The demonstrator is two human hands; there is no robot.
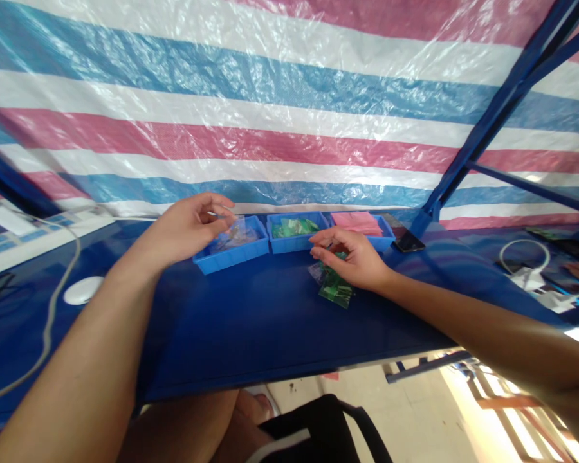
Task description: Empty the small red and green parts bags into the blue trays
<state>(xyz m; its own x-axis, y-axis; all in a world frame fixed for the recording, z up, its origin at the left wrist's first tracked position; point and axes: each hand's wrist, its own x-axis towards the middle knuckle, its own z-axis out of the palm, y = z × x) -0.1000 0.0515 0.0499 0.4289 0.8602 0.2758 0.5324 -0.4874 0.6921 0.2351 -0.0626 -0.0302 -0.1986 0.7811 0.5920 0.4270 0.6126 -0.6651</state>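
My left hand (193,225) is above the left blue tray (231,260), its thumb and fingers closed on a small clear plastic bag (242,225). More clear bags (226,240) lie inside that tray. Over the desk, in front of the middle blue tray (292,244), my right hand (354,258) has its fingers curled in; whatever its fingertips hold is too small to make out. Beneath its palm are several green packets (336,290), partly hidden by the hand. Green packets (295,227) also fill the middle tray. Pink packets (356,223) lie in the right blue tray (385,240).
A dark phone (408,242) lies right of the trays. At the left are a white mouse (83,290) and a pale cable (53,308). A white ring-shaped cable (525,256) is at the right. Striped sheeting (270,141) hangs behind the blue desk (222,334), beside blue metal posts (487,122).
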